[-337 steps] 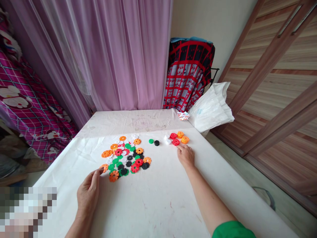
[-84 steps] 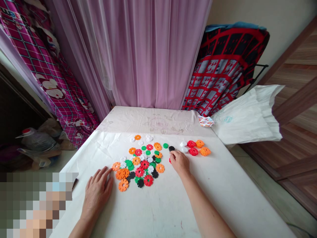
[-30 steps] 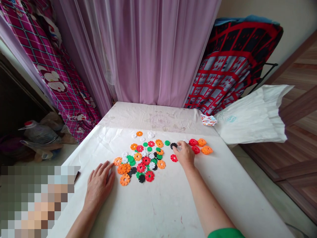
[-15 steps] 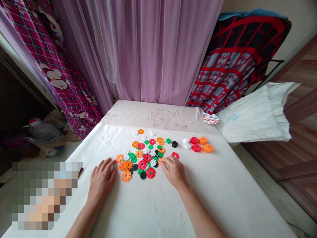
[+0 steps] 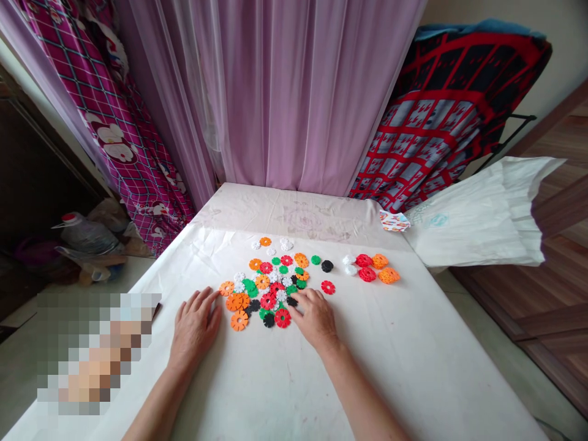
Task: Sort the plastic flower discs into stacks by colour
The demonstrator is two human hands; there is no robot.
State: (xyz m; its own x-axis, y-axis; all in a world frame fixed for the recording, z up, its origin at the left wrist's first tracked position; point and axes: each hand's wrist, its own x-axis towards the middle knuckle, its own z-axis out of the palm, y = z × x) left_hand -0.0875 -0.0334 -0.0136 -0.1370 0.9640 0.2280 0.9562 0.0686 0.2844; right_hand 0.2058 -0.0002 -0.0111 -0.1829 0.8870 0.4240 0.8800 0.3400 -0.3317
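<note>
Many notched plastic discs in orange, red, green, white and black lie loosely in a pile on the white table [image 5: 367, 367]. My left hand [image 5: 195, 324] rests flat at the pile's left side, fingers apart, its fingertips near an orange disc [image 5: 226, 288]. At the right side of the pile is my right hand [image 5: 315, 315], its fingertips over a black disc [image 5: 292, 301]; what they pinch, if anything, is too small to tell. A single red disc [image 5: 327, 287] lies just beyond it. Further right are joined clusters: white [image 5: 350, 269], red [image 5: 366, 274] and orange [image 5: 388, 275].
A white bag [image 5: 482, 214] lies over the table's right edge, beside a small patterned paper piece [image 5: 394, 221]. Purple curtains [image 5: 294, 92] hang behind the table. A plastic jug [image 5: 87, 236] stands on the floor at the left.
My right hand has moved left, further into the pile, and an orange disc near its fingertips no longer shows. My left hand stays at the pile's left side. The view has shifted slightly.
</note>
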